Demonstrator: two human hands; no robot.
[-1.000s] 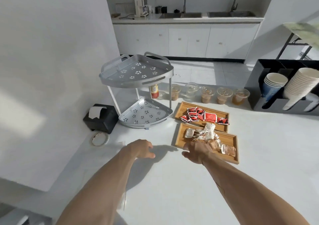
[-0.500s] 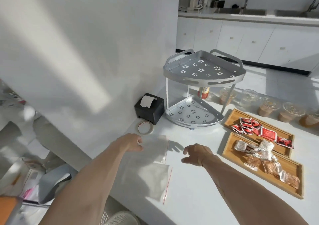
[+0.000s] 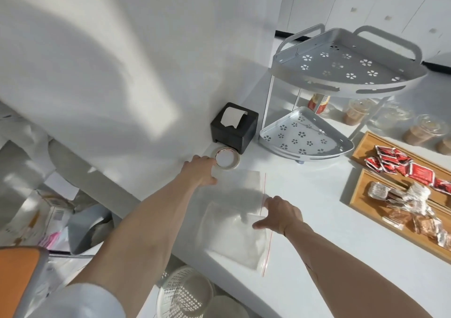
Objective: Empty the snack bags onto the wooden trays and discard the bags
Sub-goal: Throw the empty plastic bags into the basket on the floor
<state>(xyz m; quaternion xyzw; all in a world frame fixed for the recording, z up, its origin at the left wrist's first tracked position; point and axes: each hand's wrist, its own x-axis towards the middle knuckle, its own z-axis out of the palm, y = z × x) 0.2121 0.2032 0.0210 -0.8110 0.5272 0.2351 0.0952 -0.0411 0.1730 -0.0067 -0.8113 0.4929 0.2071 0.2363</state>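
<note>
Head view: snacks already fill both wooden trays (image 3: 361, 197), so it's bag-clearing time, left hand (image 3: 200, 170) and right hand (image 3: 280, 214) spread empty over two flat clear bags (image 3: 234, 239), needing pinching next.

On the counter (image 3: 317, 220), 2 bags (image 3: 234, 232) lie overlapping near the front edge. Behind them sit a tape roll (image 3: 227, 158) and, further back, a tissue box (image 3: 234, 127). Right of the box stands a 2-tier rack (image 3: 341, 73). At far right, 2 trays (image 3: 361, 195) lie one behind the other, packets (image 3: 402, 169) on each. Cups (image 3: 422, 132) line up behind the trays.
</note>
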